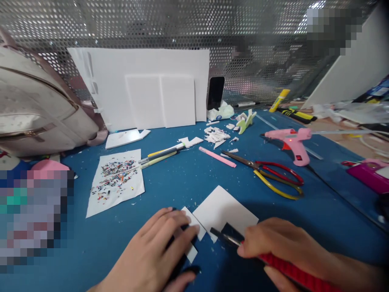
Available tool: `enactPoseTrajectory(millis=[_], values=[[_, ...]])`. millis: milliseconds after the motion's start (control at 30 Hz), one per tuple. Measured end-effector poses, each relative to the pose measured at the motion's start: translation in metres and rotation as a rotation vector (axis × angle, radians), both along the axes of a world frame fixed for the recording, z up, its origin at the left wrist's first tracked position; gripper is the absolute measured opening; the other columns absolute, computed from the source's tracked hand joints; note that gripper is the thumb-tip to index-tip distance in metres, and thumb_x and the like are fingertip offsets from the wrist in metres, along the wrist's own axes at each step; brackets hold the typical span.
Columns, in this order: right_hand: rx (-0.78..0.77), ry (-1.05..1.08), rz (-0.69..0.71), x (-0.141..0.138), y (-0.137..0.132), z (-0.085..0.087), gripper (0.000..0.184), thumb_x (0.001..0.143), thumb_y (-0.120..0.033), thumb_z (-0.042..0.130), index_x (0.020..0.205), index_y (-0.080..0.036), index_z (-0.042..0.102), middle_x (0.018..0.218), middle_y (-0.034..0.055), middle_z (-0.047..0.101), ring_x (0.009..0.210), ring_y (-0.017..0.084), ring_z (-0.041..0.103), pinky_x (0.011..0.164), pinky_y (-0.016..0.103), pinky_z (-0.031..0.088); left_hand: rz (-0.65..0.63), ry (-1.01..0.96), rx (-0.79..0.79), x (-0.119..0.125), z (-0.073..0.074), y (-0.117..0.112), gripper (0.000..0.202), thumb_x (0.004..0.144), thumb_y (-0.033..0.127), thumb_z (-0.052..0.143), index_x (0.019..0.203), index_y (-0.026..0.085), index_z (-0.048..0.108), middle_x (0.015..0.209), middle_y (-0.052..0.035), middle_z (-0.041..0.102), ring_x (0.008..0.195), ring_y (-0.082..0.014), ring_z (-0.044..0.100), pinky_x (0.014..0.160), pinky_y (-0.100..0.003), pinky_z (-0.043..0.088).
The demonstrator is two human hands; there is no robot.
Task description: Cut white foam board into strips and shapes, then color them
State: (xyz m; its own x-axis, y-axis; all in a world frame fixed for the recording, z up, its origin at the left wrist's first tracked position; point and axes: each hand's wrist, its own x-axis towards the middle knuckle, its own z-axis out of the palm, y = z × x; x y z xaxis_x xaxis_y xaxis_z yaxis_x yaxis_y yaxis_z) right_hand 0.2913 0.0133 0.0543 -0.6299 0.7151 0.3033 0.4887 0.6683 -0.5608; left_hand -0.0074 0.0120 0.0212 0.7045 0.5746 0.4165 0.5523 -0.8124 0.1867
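My left hand lies with fingers together, pressing down on a small white piece and something dark under it on the blue mat. My right hand grips a red-handled craft knife, whose dark blade tip touches the edge of a larger white sheet just right of the small piece. The two hands are close together at the front of the mat.
Red and yellow scissors, a pink glue gun, a pink pen and yellow pens lie behind. A paper with coloured scraps is at left. White boards and a phone lean on the mesh wall. A bag sits far left.
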Motion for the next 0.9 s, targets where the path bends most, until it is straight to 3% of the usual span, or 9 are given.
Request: enactPoseTrajectory(millis=[67,167,300,400,567,733,900], values=[[0.026,0.067,-0.081,0.002,0.006,0.005,0.015,0.094,-0.028,0.048,0.106,-0.029,0.056,0.084,0.0046,0.072,0.064,0.02,0.067,0.053,0.031,0.046,0.074,-0.022,-0.151,0.0,0.01,0.003,0.047,0.1,0.04,0.048,0.142,0.019,0.044,0.136,-0.0108,0.057,0.129,-0.0217,0.053,0.109,-0.038,0.048],[-0.007,0.104,0.028,0.002,0.021,0.01,0.018,0.094,-0.025,0.048,0.111,-0.028,0.053,0.084,0.0032,0.072,0.063,0.019,0.067,0.049,0.03,0.04,0.168,-0.012,-0.326,0.004,0.02,0.004,0.061,0.097,0.04,0.056,0.148,0.026,0.027,0.142,-0.0099,0.052,0.129,-0.024,0.052,0.106,-0.044,0.05],[-0.047,0.109,0.108,-0.001,0.039,0.012,0.021,0.092,-0.019,0.05,0.112,-0.025,0.053,0.079,-0.0003,0.069,0.055,0.013,0.061,0.048,0.025,0.04,0.183,0.018,-0.445,0.01,0.022,0.002,0.073,0.093,0.041,0.063,0.149,0.034,0.017,0.142,-0.0078,0.051,0.128,-0.0278,0.051,0.107,-0.055,0.047],[-0.014,0.116,0.122,0.0,0.048,0.012,0.024,0.094,-0.019,0.053,0.116,-0.024,0.058,0.085,-0.0009,0.071,0.066,0.012,0.067,0.059,0.021,0.047,0.154,0.014,-0.442,0.012,0.018,-0.003,0.075,0.092,0.038,0.064,0.149,0.034,0.016,0.142,-0.0079,0.052,0.129,-0.0291,0.051,0.11,-0.059,0.042],[0.019,-0.006,0.153,0.014,0.067,0.007,0.027,0.096,-0.033,0.062,0.122,-0.026,0.063,0.113,0.0024,0.074,0.103,0.019,0.071,0.089,0.025,0.051,0.087,-0.042,-0.393,0.01,0.013,-0.008,0.076,0.09,0.031,0.063,0.15,0.03,0.017,0.144,-0.0068,0.052,0.13,-0.0259,0.052,0.113,-0.048,0.043],[-0.059,-0.217,0.19,0.029,0.084,-0.001,0.067,0.076,-0.048,0.082,0.135,-0.031,0.056,0.142,0.0084,0.059,0.134,0.034,0.051,0.107,0.046,0.044,0.127,-0.016,-0.376,0.008,0.014,-0.009,0.078,0.089,0.03,0.065,0.151,0.029,0.018,0.144,-0.008,0.053,0.13,-0.0256,0.052,0.111,-0.046,0.044],[-0.202,-0.264,0.256,0.025,0.085,0.0,0.072,0.077,-0.044,0.081,0.141,-0.031,0.051,0.149,0.0086,0.052,0.143,0.033,0.038,0.113,0.053,0.036,0.254,0.022,-0.342,0.01,0.017,-0.01,0.081,0.086,0.029,0.07,0.151,0.028,0.023,0.134,-0.0096,0.056,0.118,-0.0282,0.057,0.1,-0.049,0.05]])
